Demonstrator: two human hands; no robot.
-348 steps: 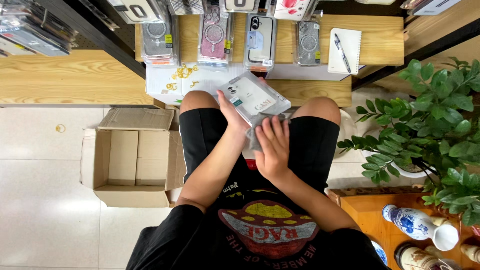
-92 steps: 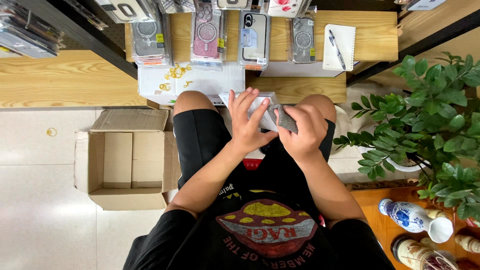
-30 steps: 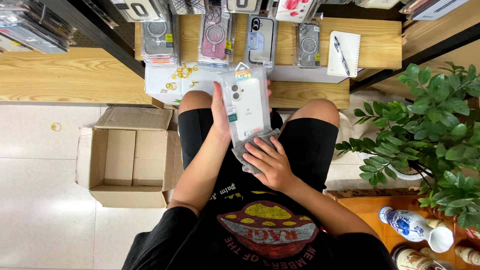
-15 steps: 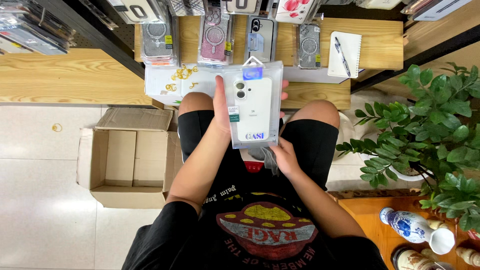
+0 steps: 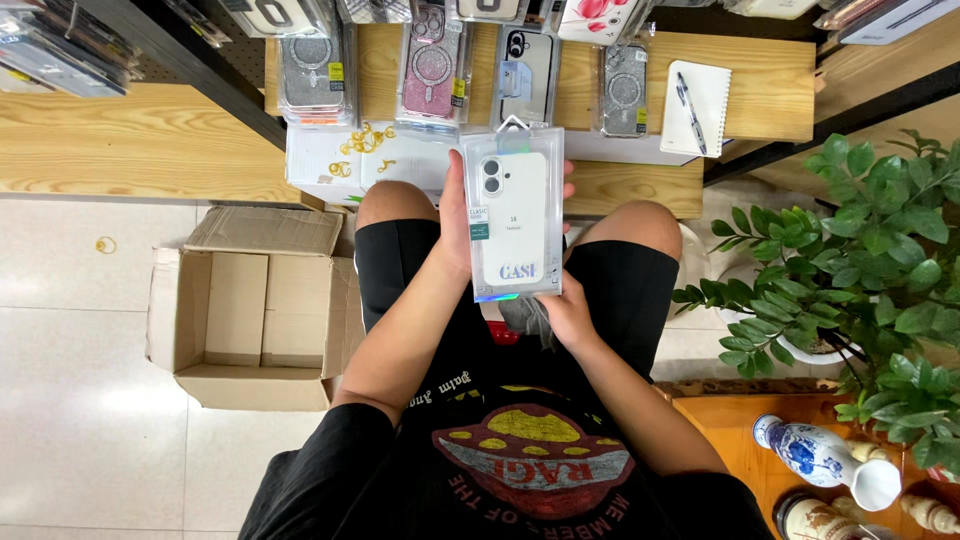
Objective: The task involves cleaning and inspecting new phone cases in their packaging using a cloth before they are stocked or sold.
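My left hand (image 5: 455, 225) holds up a clear plastic package with a white phone case (image 5: 513, 215) inside, gripping its left edge, fingertips showing at the right edge. My right hand (image 5: 562, 310) is below the package at its lower right corner, touching a bunch of grey packaging (image 5: 522, 318) lying on my lap. I sit with knees apart in black shorts.
Several packaged phone cases (image 5: 432, 62) hang on a rack in front of a wooden shelf (image 5: 130, 140). A notepad with a pen (image 5: 688, 105) lies on the shelf. An open cardboard box (image 5: 250, 310) stands on the floor at left. A green plant (image 5: 870, 250) and a blue-white vase (image 5: 820, 460) are at right.
The packaged white case has been lifted from my lap and turned upright, facing me. My right hand dropped to its lower corner.
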